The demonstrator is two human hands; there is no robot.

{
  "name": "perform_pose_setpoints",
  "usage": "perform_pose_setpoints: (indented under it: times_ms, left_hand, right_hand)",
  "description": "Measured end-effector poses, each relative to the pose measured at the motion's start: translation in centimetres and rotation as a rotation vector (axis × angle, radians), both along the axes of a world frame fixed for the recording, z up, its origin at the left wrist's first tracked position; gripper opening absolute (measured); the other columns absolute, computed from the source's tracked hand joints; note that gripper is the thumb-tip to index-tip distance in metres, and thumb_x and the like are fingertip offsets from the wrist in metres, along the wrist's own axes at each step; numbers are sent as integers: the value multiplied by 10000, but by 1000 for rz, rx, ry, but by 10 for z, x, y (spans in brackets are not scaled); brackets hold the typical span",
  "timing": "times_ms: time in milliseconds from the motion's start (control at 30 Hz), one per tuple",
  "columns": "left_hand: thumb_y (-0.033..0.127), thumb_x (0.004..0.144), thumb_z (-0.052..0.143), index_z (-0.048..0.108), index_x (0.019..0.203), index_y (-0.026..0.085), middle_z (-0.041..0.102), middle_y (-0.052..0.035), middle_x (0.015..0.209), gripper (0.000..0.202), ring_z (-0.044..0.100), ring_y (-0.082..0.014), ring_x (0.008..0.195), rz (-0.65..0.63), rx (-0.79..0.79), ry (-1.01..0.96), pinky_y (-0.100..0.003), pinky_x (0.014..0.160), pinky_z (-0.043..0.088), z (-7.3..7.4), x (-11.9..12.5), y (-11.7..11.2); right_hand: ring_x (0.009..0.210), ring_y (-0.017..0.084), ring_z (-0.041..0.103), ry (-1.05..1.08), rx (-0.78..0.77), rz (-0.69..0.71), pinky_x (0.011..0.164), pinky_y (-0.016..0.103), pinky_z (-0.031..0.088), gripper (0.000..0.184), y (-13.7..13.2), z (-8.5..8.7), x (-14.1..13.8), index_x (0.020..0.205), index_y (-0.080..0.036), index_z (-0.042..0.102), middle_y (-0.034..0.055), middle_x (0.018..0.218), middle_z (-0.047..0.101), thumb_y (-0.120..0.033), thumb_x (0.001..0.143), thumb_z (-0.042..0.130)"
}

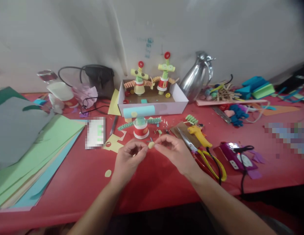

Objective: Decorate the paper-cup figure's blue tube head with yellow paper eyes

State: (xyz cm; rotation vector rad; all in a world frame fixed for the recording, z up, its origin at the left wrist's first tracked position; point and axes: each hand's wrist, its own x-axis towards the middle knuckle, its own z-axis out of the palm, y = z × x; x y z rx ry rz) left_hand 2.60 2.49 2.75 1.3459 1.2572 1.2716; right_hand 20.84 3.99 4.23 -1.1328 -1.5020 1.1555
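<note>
Both my hands meet over the red table (152, 182), pinching one small pale yellow paper disc (151, 145) between their fingertips. My left hand (128, 160) has its fingers curled, thumb and forefinger on the disc's left side. From the right, my right hand (175, 151) pinches the same disc. Just behind them stands a paper figure (140, 122) with a red-and-white cup body, a light blue roll head and green folded arms. A second yellow disc (108, 173) lies on the table left of my left wrist.
A white box (152, 99) holds two similar paper figures. Yellow-handled scissors (206, 156) and a yellow glue gun (198, 134) lie to the right. Stacked coloured paper sheets (31, 153) fill the left. A steel jug (197, 76), a purple device (236, 156) and craft scraps sit behind.
</note>
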Motion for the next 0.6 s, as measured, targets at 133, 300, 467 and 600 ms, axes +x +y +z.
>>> perform_pose_setpoints:
  times_ms: [133,300,467,600]
  left_hand:
    - [309,845,675,682,760,202,590,6,738,137,466,-105,639,9,30,29,-243,587,379,3,0,2]
    - [371,882,641,693,941,233,648,-18,909,158,559,-139,806,184,148,91,-269,729,454,23,-10,17]
    - [371,857,670,559,1228,264,618,-47,1139,402,572,-167,1043,424,247,8,-301,882,469,38,-31,57]
    - [371,799,720,520,1264,257,640,-33,1035,518,623,-151,922,306,169,-145,-249,725,497,35,-37,76]
  right_hand:
    - [890,186,607,-34,94,-3,853,339,462,50,5,8,-6,814,-234,668,5,884,668,-274,844,670]
    - [1037,228,578,-148,288,-169,926,385,462,42,22,33,-15,791,-238,691,46,1060,616,-258,826,677]
    - [1173,285,518,-244,468,-353,1045,480,399,50,58,35,-26,744,-245,709,75,1162,587,-248,793,699]
    - [1199,283,530,-187,430,-323,1047,483,403,73,79,23,-35,735,-229,711,88,1217,576,-269,794,694]
